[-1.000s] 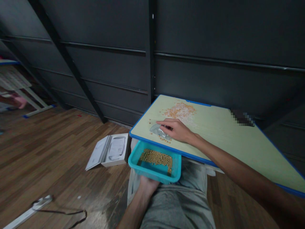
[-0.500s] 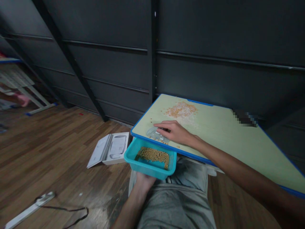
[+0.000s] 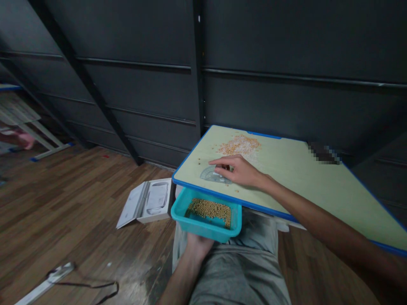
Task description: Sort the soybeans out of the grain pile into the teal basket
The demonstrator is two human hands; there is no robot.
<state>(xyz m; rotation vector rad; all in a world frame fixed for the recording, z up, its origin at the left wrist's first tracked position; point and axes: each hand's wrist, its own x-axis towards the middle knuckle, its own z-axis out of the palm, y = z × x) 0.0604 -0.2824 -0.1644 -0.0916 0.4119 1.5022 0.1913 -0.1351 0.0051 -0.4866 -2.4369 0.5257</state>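
Observation:
My left hand (image 3: 199, 245) supports a teal plastic basket (image 3: 203, 230) from below, its fingers mostly hidden under it. Round tan beans (image 3: 211, 209) lie inside, covering part of its bottom. The basket sits against the near edge of the pale green table (image 3: 318, 182). Over the tabletop, my right hand (image 3: 240, 169) grips a clear half-round protractor (image 3: 212, 174), with the thumb low and the index finger stretched out above it. Farther back lies a spread pile of yellow beans and whitish grains (image 3: 240, 146). A few loose beans (image 3: 237, 191) rest near the front edge.
A dark wall (image 3: 270, 84) stands right behind the table. An open white box (image 3: 155, 199) lies on the wooden floor to the left. A white strip with a dark cord (image 3: 54, 275) is at lower left. A blurred-out dark object (image 3: 324, 153) sits at the table's far right.
My right hand and the protractor have drawn back slightly from the front edge. Fewer beans lie along that edge. The basket has shifted a little to the right along the table.

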